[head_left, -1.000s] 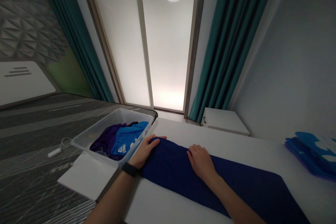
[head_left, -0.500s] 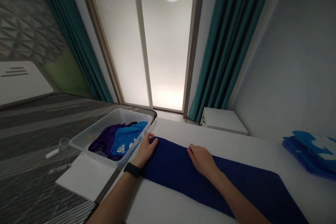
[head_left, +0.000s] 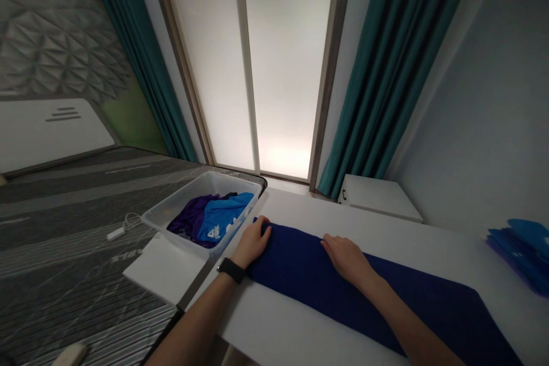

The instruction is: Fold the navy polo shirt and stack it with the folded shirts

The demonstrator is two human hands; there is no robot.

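Note:
A dark navy piece of clothing (head_left: 309, 271) lies folded into a long strip on the white table (head_left: 274, 326), stretching from centre toward the lower right. At its left end, my left hand (head_left: 254, 240) grips the far corner between thumb and fingers; a black watch is on that wrist. My right hand (head_left: 346, 257) has its thumb and fingers closed on the far edge, near the middle of the strip. The right forearm crosses over the cloth and hides part of it.
Left of the table, a clear plastic bin (head_left: 160, 223) holds purple and blue clothes (head_left: 223, 217). A stack of folded blue clothes (head_left: 521, 251) sits at the right edge. Beyond the table stands a white cabinet (head_left: 381, 197). A white plug (head_left: 115, 234) with a cord lies on the dark patterned surface.
The camera view has turned slightly left, so everything appears shifted to the right. Both hands keep hold of the navy clothing at about the same places.

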